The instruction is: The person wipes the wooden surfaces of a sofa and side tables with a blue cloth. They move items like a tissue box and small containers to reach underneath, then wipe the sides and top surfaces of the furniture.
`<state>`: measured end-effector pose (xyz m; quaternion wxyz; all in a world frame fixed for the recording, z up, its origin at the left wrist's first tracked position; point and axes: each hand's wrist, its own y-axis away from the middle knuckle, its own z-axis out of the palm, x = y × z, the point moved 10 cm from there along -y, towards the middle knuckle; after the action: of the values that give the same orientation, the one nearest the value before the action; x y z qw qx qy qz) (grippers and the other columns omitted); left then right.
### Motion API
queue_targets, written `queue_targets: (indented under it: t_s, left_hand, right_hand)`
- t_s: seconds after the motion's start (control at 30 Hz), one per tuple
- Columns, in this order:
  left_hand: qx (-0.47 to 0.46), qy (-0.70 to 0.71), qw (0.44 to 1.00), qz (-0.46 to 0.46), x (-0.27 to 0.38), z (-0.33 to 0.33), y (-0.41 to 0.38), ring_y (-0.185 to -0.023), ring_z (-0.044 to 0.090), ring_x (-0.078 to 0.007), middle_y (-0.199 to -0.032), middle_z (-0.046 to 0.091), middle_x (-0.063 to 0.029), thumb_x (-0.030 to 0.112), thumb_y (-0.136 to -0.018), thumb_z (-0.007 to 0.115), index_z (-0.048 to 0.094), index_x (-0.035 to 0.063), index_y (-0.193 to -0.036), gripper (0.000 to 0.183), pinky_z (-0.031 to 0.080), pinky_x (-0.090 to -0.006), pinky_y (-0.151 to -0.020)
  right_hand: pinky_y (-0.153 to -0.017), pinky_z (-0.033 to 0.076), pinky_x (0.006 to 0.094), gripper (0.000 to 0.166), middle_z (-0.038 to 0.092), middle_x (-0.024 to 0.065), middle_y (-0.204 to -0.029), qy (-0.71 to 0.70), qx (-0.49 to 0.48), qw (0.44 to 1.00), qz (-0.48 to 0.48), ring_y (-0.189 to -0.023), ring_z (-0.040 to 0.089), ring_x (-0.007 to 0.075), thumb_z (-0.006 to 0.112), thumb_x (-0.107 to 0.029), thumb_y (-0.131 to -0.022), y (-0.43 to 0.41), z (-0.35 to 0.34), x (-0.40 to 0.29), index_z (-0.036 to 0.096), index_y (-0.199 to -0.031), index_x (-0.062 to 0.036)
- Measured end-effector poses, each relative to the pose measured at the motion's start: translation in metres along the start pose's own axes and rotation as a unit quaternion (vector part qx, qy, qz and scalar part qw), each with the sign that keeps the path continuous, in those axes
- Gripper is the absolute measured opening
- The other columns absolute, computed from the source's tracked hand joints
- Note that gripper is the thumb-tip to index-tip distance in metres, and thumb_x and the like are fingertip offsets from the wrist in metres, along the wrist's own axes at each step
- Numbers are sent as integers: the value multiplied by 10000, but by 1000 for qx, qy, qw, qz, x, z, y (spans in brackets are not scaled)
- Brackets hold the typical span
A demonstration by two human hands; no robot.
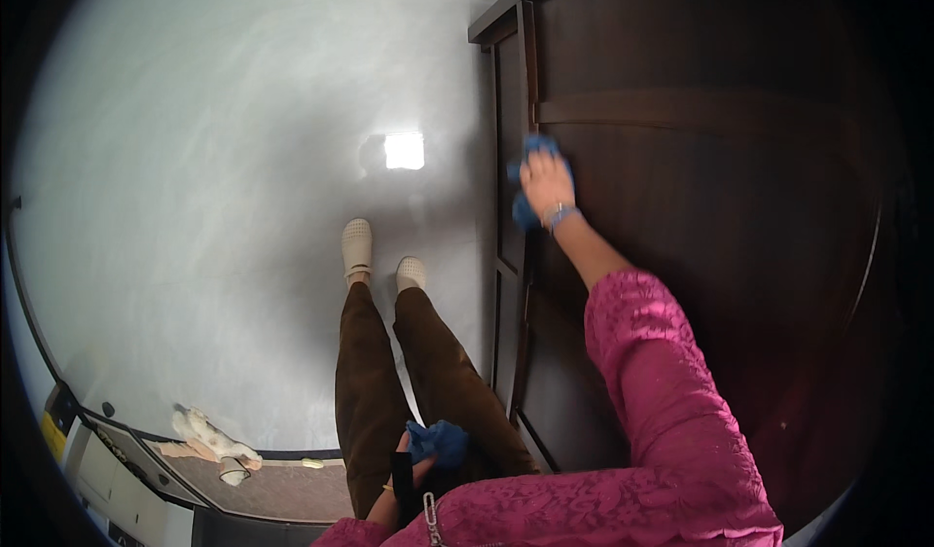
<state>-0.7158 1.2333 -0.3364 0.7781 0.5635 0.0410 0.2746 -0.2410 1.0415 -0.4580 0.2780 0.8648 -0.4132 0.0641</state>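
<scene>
My right hand [546,176] presses a blue cloth [538,144] flat against the dark wooden panelled cabinet [700,204], beside a raised vertical frame strip. Parts of this cloth stick out past the fingers and below the palm; hand and cloth are slightly blurred. A bracelet circles that wrist. Low in the view, in front of my trousers, my left hand [422,467] grips a second bunched blue cloth [440,441]. A black strap covers part of this hand. The palm of neither hand shows.
Pale smooth floor [204,182] spreads to the left, with a bright light reflection. My cream clogs [357,244] stand close to the cabinet's base. A rumpled light-coloured cloth [204,430] lies at the lower left, by a dark-edged brownish surface [292,488].
</scene>
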Motion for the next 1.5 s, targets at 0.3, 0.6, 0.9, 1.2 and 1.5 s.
queue_targets:
  t_s: [0.3, 0.6, 0.9, 1.2, 1.5]
  left_hand:
    - [-17, 164, 978, -126, -56, -42, -26, -1026, 531, -188, -1106, 555, -70, 25, -728, 655, 408, 69, -1217, 550, 421, -345, -918]
    - [-35, 111, 993, 0, 41, -12, -21, -1098, 509, -213, -1172, 528, -99, 7, -744, 616, 382, 46, -1254, 563, 399, -363, -964]
    - [-37, 81, 996, 24, 77, -19, -30, -1071, 523, -228, -1153, 537, -104, 32, -734, 591, 402, 37, -1241, 541, 414, -356, -938]
    - [-7, 59, 995, 86, 184, -14, -24, -975, 565, -202, -1063, 574, -68, 62, -697, 654, 480, 41, -1160, 495, 454, -332, -864]
    - [-109, -3, 980, 169, 255, -19, -45, -980, 574, -244, -1089, 574, -97, 66, -692, 666, 474, 18, -1199, 544, 460, -372, -879]
  right_hand:
    - [-1078, 118, 536, 503, 297, 142, -1438, 241, -278, 927, -69, -1356, 184, 334, 345, -250, -927, 51, 56, -52, 352, -1349, 24]
    - [-904, 394, 375, 222, 606, 89, -1065, -156, -470, 868, -44, -1111, 474, 251, 514, -156, -813, 122, 44, -90, 696, -935, -126]
    - [-971, 316, 416, 395, 483, 139, -1265, 246, -171, 953, 41, -1214, 383, 295, 388, -216, -886, -70, -44, 71, 546, -1186, -13]
    - [-1000, 261, 375, 408, 484, 75, -1229, 244, -41, 965, 90, -1194, 388, 241, 416, -202, -865, 42, -248, 133, 511, -1214, -13]
    - [-1102, 192, 413, 379, 495, 76, -1285, 245, -6, 960, 134, -1327, 280, 263, 470, -180, -818, 105, -464, 205, 580, -1142, -18]
